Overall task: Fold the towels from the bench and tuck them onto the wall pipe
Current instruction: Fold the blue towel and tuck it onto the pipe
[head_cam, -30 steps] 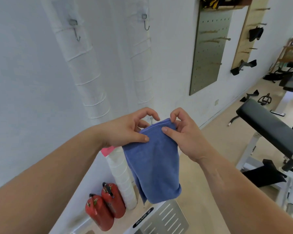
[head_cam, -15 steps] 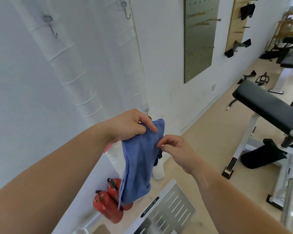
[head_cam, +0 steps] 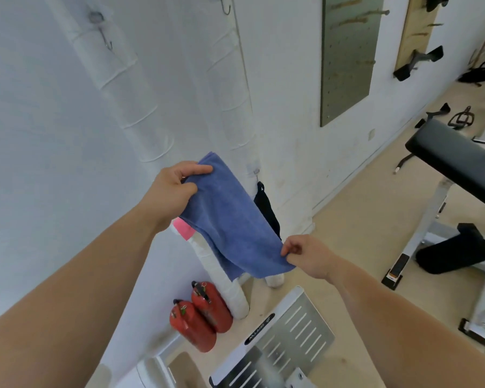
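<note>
The blue towel hangs stretched in the air in front of the white wall, slanting from 11 o'clock down to 4 o'clock. The left hand has its grip pinching the upper corner; the right hand has its grip pinching the lower corner. Behind the towel stand two wrapped wall pipes, with two red extinguishers at 6 o'clock on the floor.

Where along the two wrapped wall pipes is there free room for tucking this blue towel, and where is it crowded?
Free: near pipe between its hook and the left hand. Crowded: lower down, by the pink towel, black cloth and red extinguishers.
</note>
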`<state>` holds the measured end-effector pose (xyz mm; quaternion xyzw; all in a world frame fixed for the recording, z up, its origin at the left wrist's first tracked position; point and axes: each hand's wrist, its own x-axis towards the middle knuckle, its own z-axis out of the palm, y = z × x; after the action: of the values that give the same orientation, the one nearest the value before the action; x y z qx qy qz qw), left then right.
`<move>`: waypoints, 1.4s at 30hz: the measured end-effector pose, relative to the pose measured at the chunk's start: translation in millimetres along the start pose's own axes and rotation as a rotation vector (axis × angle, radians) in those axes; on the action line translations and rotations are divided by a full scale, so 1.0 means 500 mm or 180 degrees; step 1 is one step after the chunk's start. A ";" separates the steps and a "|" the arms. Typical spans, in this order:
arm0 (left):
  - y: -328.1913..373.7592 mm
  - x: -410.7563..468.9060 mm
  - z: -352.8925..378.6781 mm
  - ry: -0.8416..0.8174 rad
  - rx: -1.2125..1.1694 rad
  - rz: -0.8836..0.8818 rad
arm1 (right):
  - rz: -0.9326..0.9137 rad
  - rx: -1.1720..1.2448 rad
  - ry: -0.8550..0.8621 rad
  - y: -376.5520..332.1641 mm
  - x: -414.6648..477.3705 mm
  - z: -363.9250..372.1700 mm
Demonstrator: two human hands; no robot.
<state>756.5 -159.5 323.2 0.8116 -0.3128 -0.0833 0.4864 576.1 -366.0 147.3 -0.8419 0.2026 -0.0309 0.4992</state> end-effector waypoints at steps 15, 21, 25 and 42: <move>0.032 -0.031 0.007 -0.0408 -0.0321 0.0122 | 0.0204 0.0964 -0.0390 -0.017 -0.011 0.031; 0.088 -0.030 0.018 -0.1269 -0.0285 0.0402 | -0.0128 0.1142 -0.0318 -0.058 0.008 0.064; 0.103 -0.014 0.000 -0.1334 -0.0219 0.0440 | -0.0263 0.1199 -0.0342 -0.073 0.010 0.046; -0.135 -0.045 -0.005 -0.0005 -0.0341 -0.0559 | 0.0578 0.2879 0.0463 0.047 -0.056 -0.013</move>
<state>768.9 -121.9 264.0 0.8086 -0.2359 -0.1428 0.5197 541.5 -370.8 134.7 -0.5141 0.2762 -0.1313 0.8013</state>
